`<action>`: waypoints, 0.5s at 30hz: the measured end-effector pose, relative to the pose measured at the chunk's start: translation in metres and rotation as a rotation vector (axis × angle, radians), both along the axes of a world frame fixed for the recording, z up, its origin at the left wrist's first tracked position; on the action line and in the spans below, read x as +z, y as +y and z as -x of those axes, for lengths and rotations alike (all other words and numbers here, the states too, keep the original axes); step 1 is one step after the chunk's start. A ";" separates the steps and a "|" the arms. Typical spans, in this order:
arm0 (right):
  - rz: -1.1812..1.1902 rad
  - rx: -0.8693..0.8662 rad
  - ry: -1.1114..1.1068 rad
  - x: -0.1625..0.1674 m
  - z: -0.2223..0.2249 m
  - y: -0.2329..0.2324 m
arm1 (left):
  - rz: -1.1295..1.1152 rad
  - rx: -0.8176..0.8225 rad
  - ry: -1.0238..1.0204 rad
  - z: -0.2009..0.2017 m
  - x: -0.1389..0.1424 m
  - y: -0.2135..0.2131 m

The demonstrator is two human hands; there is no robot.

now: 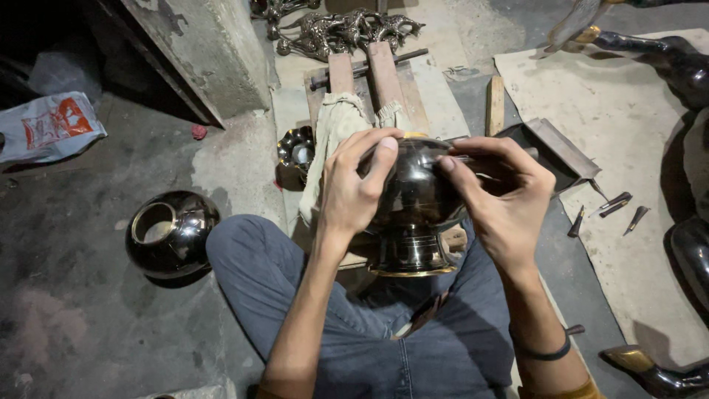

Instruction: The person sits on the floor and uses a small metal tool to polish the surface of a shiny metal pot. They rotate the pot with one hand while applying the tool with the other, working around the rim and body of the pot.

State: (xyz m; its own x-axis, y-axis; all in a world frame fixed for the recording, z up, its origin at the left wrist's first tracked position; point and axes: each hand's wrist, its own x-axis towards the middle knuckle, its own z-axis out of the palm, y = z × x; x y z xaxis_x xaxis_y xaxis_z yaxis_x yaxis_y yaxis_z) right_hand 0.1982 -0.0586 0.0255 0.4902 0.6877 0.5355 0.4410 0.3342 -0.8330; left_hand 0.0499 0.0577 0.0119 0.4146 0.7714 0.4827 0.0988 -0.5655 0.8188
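While both hands grip it, the dark metal pedestal bowl [413,210] stands over the person's lap.

The left hand [351,188] wraps its fingers on the bowl's side — the right hand [502,199] clasps the rim; a round black pot [171,235] lies well apart on the floor.

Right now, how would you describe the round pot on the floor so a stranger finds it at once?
Start at the person's bent knee. On the grey floor beside it lies a dark shiny round pot. Unlike the footed bowl in both hands, nobody touches it.
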 end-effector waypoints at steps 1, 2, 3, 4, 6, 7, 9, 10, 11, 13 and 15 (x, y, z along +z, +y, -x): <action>0.005 0.004 -0.010 0.001 0.002 0.001 | 0.014 -0.006 -0.012 0.001 -0.001 0.001; 0.013 -0.004 -0.023 0.003 0.003 0.001 | 0.030 -0.010 -0.023 0.002 -0.002 0.001; 0.020 -0.011 -0.036 0.005 0.004 0.002 | 0.034 -0.009 -0.025 0.003 -0.002 0.001; 0.024 -0.019 -0.050 0.006 0.005 0.002 | 0.035 -0.008 -0.028 0.003 -0.003 0.001; 0.032 -0.037 -0.125 0.009 0.006 0.004 | 0.049 -0.008 -0.026 0.004 -0.003 0.002; 0.035 -0.047 -0.164 0.011 0.006 0.004 | 0.061 -0.008 -0.023 0.004 -0.003 0.002; 0.036 -0.062 -0.195 0.012 0.006 0.006 | 0.074 -0.008 -0.023 0.005 -0.003 0.004; 0.039 -0.067 -0.209 0.013 0.006 0.007 | 0.078 -0.006 -0.024 0.005 -0.002 0.003; 0.051 -0.067 -0.226 0.013 0.005 0.007 | 0.082 -0.005 -0.026 0.005 -0.003 0.003; 0.073 -0.068 -0.261 0.014 0.002 0.007 | 0.073 0.001 -0.034 0.005 -0.003 0.004; 0.055 0.004 -0.287 0.015 -0.004 0.005 | 0.063 0.009 -0.034 0.005 -0.003 0.002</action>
State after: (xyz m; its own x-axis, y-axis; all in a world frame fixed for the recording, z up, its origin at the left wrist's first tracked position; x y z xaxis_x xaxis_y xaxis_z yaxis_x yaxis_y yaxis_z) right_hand 0.2025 -0.0532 0.0410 0.3210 0.7209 0.6142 0.6603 0.2945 -0.6908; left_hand 0.0454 0.0602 0.0086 0.3919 0.8045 0.4462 0.0756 -0.5116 0.8559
